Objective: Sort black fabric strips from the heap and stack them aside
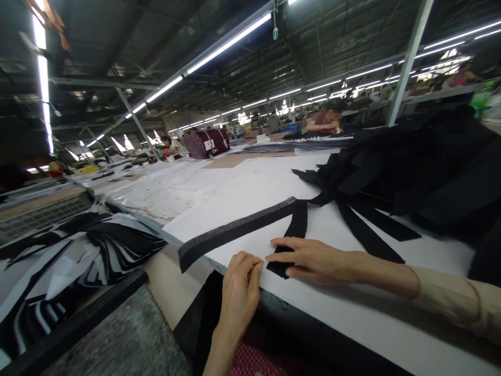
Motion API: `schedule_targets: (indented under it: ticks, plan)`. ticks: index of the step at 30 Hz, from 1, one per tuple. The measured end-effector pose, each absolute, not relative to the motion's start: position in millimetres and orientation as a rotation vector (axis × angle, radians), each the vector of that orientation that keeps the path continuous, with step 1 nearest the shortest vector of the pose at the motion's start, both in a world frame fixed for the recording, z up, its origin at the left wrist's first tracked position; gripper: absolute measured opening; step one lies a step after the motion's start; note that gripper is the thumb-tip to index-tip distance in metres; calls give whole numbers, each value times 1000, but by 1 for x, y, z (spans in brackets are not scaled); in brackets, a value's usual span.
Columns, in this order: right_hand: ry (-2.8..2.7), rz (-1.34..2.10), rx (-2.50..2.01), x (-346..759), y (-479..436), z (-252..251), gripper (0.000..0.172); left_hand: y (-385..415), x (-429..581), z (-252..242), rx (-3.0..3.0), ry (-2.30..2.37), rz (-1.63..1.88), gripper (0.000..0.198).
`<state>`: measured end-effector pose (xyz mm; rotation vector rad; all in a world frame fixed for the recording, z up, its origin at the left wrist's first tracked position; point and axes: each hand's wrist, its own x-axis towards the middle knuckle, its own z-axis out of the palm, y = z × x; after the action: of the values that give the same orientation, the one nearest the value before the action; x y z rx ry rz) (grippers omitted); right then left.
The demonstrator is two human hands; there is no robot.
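My right hand [317, 258] lies over the end of a black fabric strip [298, 222], fingers spread and touching it on the white tabletop [250, 188]. At the table's near edge my left hand [240, 282] is closed, thumb and fingertips pressed together. Whatever is in that pinch, if anything, is hidden or too small to name. Another black strip with a grey speckled border [238, 222] stretches diagonally beyond my hands, its left end hanging slightly over the edge. Both strips run toward a large heap of black fabric [391, 162] on the right.
Stacked black and white fabric pieces [117, 245] sit at lower left, off the table. Farther back on the table are a maroon bundle [205, 142] with tags and layered dark sheets [301, 143]. A co-worker [323, 122] leans over the far side. A metal post [409, 65] rises behind the heap.
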<state>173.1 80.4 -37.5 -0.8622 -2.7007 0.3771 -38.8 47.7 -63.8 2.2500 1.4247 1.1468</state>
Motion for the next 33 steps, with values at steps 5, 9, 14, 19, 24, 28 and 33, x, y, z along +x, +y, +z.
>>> schedule_targets:
  ticks: [5, 9, 14, 19, 24, 28, 33]
  plan:
    - [-2511, 514, -922, 171, 85, -44, 52, 52, -29, -69, 2354, 1650, 1157, 16]
    - [-2473, 504, -850, 170, 88, -46, 44, 49, -15, -68, 2390, 1701, 1044, 8]
    - [-2622, 308, -740, 169, 90, -41, 44, 42, -13, -68, 2374, 1553, 1007, 11]
    - [-2667, 321, -859, 169, 85, -30, 27, 36, -27, -71, 2274, 1462, 1051, 2]
    - [-2666, 469, -906, 166, 80, -24, 13, 32, -33, -65, 2236, 1418, 1004, 10]
    - [-2622, 618, -948, 163, 77, -18, 9, 28, -32, -56, 2034, 1385, 1044, 5]
    - [-2545, 873, -902, 160, 70, -7, 13, 21, -35, -48, 1445, 1276, 984, 20]
